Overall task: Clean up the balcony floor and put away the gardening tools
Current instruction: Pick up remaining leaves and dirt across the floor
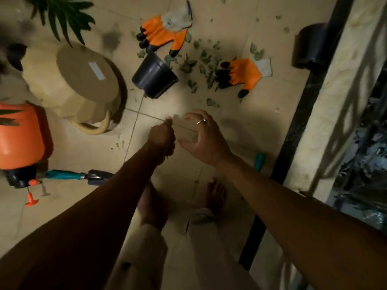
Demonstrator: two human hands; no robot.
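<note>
My left hand (162, 137) is a closed fist over the tiled floor, and a thin bit of plant scrap pokes out beneath it. My right hand (202, 137), wearing a ring, hovers just to its right with fingers spread and nothing in it. Green leaf scraps (201, 63) lie scattered on the tiles ahead. Among them are two orange gloves, one far (165, 32) and one to the right (240, 75). A black plastic pot (155, 77) lies tipped on its side. A teal-handled trowel (77, 175) rests on the floor at the left.
An overturned beige pot (79, 80) and an orange sprayer (23, 137) stand at the left, under palm fronds (62, 13). Another teal handle (259, 161) lies near the black railing base (293, 143). A black pot (312, 47) sits against the railing. My bare feet (215, 195) are below my hands.
</note>
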